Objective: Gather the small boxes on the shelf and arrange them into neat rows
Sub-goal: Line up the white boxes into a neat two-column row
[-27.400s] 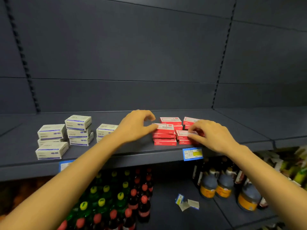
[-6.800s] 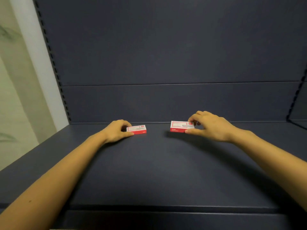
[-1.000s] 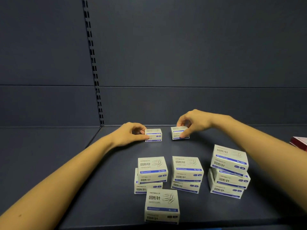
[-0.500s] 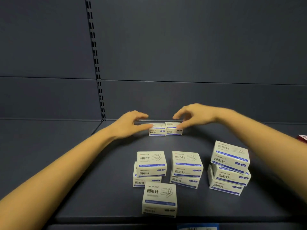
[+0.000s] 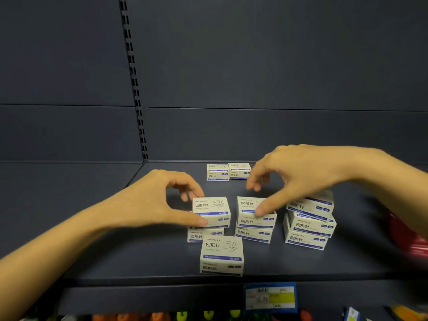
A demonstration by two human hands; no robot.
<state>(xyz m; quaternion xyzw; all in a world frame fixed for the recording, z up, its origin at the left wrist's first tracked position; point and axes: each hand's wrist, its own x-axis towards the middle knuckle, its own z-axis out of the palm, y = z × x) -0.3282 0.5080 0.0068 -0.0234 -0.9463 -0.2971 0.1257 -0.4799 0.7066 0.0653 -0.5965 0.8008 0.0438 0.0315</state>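
Several white paper-clip boxes with blue bands lie on the dark shelf (image 5: 92,258). Two single boxes (image 5: 228,171) stand side by side at the back. In front are a left stack whose top box (image 5: 212,210) has my left hand (image 5: 148,205) around its left end, thumb on the front and fingers at the rear. My right hand (image 5: 298,174) arches over the middle stack (image 5: 254,224), thumb tip on its top box, fingers spread above it. A taller stack (image 5: 309,224) stands at the right, and one box (image 5: 221,256) sits alone at the front.
A slotted upright (image 5: 134,84) runs down the back panel at the left. A blurred red box (image 5: 410,237) lies at the shelf's right edge. A blue and yellow price tag (image 5: 269,297) hangs on the shelf lip, with bottle caps (image 5: 183,316) on the level below.
Both hands have left the two boxes at the back, which now stand together, and have drawn back to the top boxes of the left and middle stacks.
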